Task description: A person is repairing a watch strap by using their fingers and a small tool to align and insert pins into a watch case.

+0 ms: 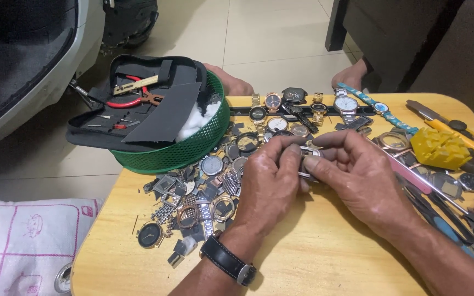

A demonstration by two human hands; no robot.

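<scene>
Both hands meet over the middle of the yellow bench (pixel 303 263), pinching one small silver watch case (pixel 308 159) between them: left hand (pixel 270 183) clenched on its left end with thumb and fingertips, right hand (pixel 357 178) grasping the right end, index finger laid along the top. The case is held just above the bench surface, mostly hidden by fingers, so what part is being worked can't be told. Risk one: the piece looks small and smooth, and a slip would likely drop it into the heap of loose cases and links (pixel 198 203) just left of the hands, where it would be hard to pick out again. Risk two: the left forearm, wearing a black wristwatch (pixel 229 260), sits close to that heap, so a sideways shift could sweep bits off the bench edge to the floor. Risk three: the green basket (pixel 193 148) with the black tool pouch (pixel 138 104) overhangs the far-left bench edge; a nudge might tip it. The row of watches (pixel 303 107) lies behind the hands, and the yellow block (pixel 440 145) and cutters lie near the right hand; a quick reach could knock those.
</scene>
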